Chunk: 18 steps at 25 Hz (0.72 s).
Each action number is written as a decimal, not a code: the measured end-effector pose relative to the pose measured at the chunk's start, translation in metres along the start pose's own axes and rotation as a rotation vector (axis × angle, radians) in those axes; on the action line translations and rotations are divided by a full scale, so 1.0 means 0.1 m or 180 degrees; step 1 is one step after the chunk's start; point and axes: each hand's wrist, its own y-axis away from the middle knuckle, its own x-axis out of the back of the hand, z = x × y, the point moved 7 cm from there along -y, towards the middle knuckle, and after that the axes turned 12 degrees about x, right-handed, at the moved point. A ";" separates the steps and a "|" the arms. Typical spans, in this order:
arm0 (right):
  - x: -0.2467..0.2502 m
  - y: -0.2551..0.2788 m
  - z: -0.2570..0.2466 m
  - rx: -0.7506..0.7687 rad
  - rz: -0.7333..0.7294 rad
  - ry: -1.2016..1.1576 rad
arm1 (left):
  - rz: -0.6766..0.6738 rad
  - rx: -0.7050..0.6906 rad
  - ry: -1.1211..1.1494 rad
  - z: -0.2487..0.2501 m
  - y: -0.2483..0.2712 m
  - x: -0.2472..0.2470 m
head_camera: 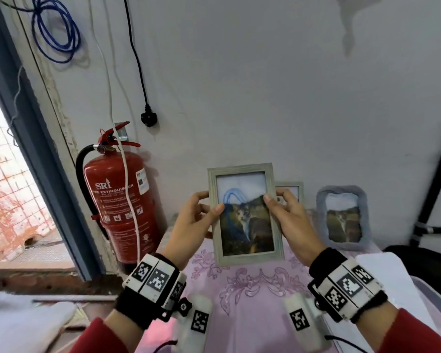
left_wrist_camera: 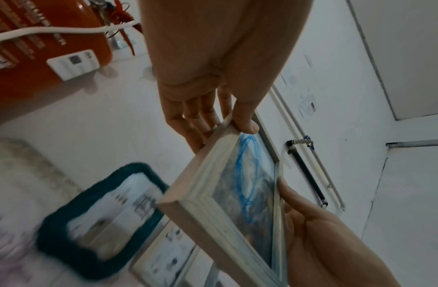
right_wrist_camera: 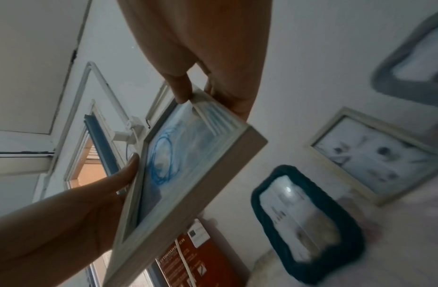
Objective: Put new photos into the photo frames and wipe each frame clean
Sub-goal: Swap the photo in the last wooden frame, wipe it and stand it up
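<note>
A pale wooden photo frame (head_camera: pixel 245 233) with a cat photo behind its glass is held upright above the pink-clothed table (head_camera: pixel 252 291). My left hand (head_camera: pixel 209 203) pinches its left edge, thumb on the front and fingers behind. My right hand (head_camera: pixel 274 197) pinches the right edge the same way. The glass reflects a blue cable loop. In the left wrist view the left thumb (left_wrist_camera: pixel 247 124) lies on the frame (left_wrist_camera: pixel 213 194). In the right wrist view the right thumb (right_wrist_camera: pixel 181 91) presses the frame's (right_wrist_camera: pixel 188 174) front corner.
A second wooden frame (head_camera: pixel 292 191) and a fuzzy blue-grey frame (head_camera: pixel 343 217) lean on the wall behind. A teal fuzzy frame (right_wrist_camera: pixel 309 223) stands there too. A red fire extinguisher (head_camera: pixel 120 200) hangs left of the table. White cloth (head_camera: pixel 23 324) lies at lower left.
</note>
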 end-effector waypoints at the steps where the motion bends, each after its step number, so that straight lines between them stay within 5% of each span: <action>1: 0.08 0.09 0.06 -0.0054 0.0100 0.0042 | 0.0008 0.0058 -0.0030 -0.10 0.04 -0.07; 4: 0.29 0.36 0.23 -0.0207 0.0309 0.0087 | 0.0155 0.0121 -0.0269 -0.39 0.15 -0.25; 9: 0.54 0.76 0.49 -0.0426 0.0481 0.0373 | 0.0750 -0.0484 -0.1055 -0.63 0.47 -0.52; 18: 0.53 1.01 0.66 -0.0754 0.0279 -0.0328 | 0.0072 -0.0514 -0.1326 -0.87 0.83 -1.18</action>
